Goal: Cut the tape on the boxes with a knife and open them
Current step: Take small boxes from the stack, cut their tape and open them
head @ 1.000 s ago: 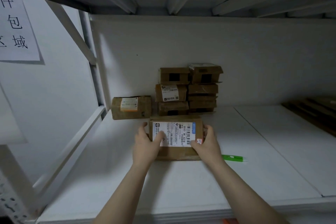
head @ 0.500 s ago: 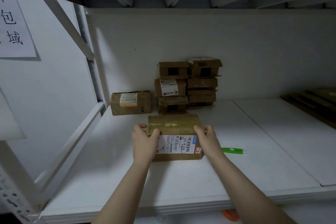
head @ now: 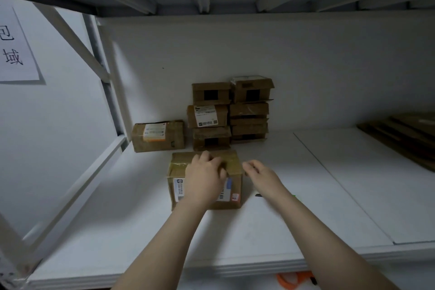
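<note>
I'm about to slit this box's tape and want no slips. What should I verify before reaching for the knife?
1. Taped seam up: ok, tape runs across the box top.
2. Box steadied: ok, left hand rests on it.
3. Cutting hand free: ok, right hand holds nothing.
4. Cut line clear: not ok, left hand covers the tape.
5. Blade state: cannot tell, right forearm hides most of the knife.

brown cardboard box in front [head: 233, 205]: matt, lightly creased card | clear packing tape [head: 231, 163] across its top: glossy, wrinkled plastic | white shipping label [head: 179, 189] on its front: smooth paper | stacked brown cardboard boxes [head: 230, 113] behind: dull card | white shelf board [head: 235, 238]: smooth, matt | white wall sign [head: 16, 54]: plain paper
</note>
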